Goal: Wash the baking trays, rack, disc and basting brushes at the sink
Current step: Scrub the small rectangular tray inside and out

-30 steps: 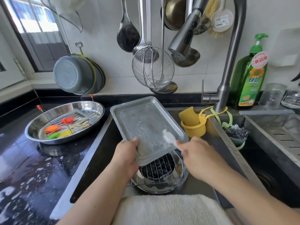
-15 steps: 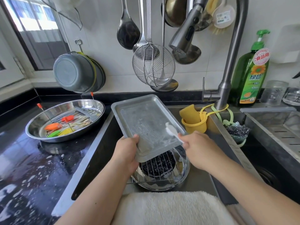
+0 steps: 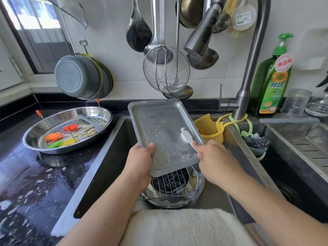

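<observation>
Left hand: my left hand (image 3: 140, 163) is closed on the near left corner of the tray (image 3: 164, 134), thumb on top.
Right hand: my right hand (image 3: 213, 158) is closed around a white brush (image 3: 186, 136).
Tray: tilted up over the sink (image 3: 110, 157), soapy inside.
Brush: its head touches the tray near the right edge.
Rack: a wire rack (image 3: 170, 185) sits on a round pan (image 3: 198, 192) in the sink, under the tray.
Counter: a big dish (image 3: 44, 128) on the left holds colored brushes (image 3: 71, 128).

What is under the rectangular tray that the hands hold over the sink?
Under the rectangular tray, a wire rack lies over a dark disc inside a round metal pan. The tray covers their far parts, so nothing more can be told there.
</observation>
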A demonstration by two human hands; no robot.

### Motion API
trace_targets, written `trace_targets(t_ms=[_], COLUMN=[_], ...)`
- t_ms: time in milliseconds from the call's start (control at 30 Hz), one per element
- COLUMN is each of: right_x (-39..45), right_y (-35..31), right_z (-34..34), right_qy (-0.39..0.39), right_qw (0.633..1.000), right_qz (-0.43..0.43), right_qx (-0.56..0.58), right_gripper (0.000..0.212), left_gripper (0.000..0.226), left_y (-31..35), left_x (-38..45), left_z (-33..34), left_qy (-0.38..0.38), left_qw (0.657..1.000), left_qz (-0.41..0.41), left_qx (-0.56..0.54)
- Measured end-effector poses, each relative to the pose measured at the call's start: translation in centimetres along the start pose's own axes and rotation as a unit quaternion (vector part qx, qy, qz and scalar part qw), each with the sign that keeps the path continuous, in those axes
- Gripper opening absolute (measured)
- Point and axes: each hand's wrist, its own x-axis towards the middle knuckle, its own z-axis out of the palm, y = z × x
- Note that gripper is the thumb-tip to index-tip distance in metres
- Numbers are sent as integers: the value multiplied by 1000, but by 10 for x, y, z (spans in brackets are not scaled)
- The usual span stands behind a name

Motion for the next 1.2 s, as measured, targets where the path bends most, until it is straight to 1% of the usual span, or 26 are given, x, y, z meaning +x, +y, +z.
trace_targets(t_ms=[67,133,233,300,367,433,467,500,533,600,667,733,800,867,900,967,1033,1100,1167,1200], right_x=[-7,-5,7,7,3,-5,-6,-4,1,11,13,8,0,-2,2,10,11,6,-3,-4], right_y=[-10,-10,5,8,1,-13,-16,-15,-9,6,16,10,-3,-7,-5,6,12,5,-8,-10], right_z=[5,7,0,-3,0,7,9,10,9,3,-2,2,7,10,8,1,-3,-1,6,8], right_qy=[-18,-18,19,24,7,-26,-33,-25,-9,29,33,23,-5,-13,1,39,56,37,-1,-10], right_qw=[999,998,1000,998,1000,998,996,996,998,1000,998,999,999,998,999,999,997,999,999,999], right_qz=[-40,-51,11,42,11,-55,-76,-80,-62,6,49,27,-28,-58,-47,5,45,24,-30,-48], right_qx=[12,11,-16,-48,-18,24,27,23,16,-8,-36,-16,24,27,18,-3,-25,-6,26,23], right_gripper=[50,49,53,56,55,50,48,49,50,54,56,55,50,48,48,51,54,53,51,50], left_gripper=[19,19,20,21,21,21,22,22,22,21,20,19,19,19,19,17,16,17,18,19], left_y=[1,1,-1,-3,-3,-4,-4,-4,-5,-6,-6,-5,-4,-3,-3,-3,-3,-3,-4,-4], left_x=[-1,-2,-1,-1,-1,-1,-1,-1,-1,-1,-2,-3,-4,-4,-5,-5,-7,-7,-9,-9], left_z=[-2,-3,-1,1,1,0,-1,-1,-1,0,2,3,3,2,2,3,6,7,6,6], left_qy=[2,4,-6,-11,-14,-18,-19,-19,-19,-19,-21,-24,-21,-21,-21,-27,-35,-39,-48,-51], left_qw=[1000,1000,1000,999,999,999,999,999,999,999,998,998,999,999,999,998,997,997,996,996], left_qz=[1,-2,1,8,5,-7,-10,-11,-9,1,11,10,0,-3,-3,0,1,-5,-15,-18], left_qx=[-2,4,21,36,41,40,39,38,38,45,57,57,44,39,40,51,68,73,72,72])
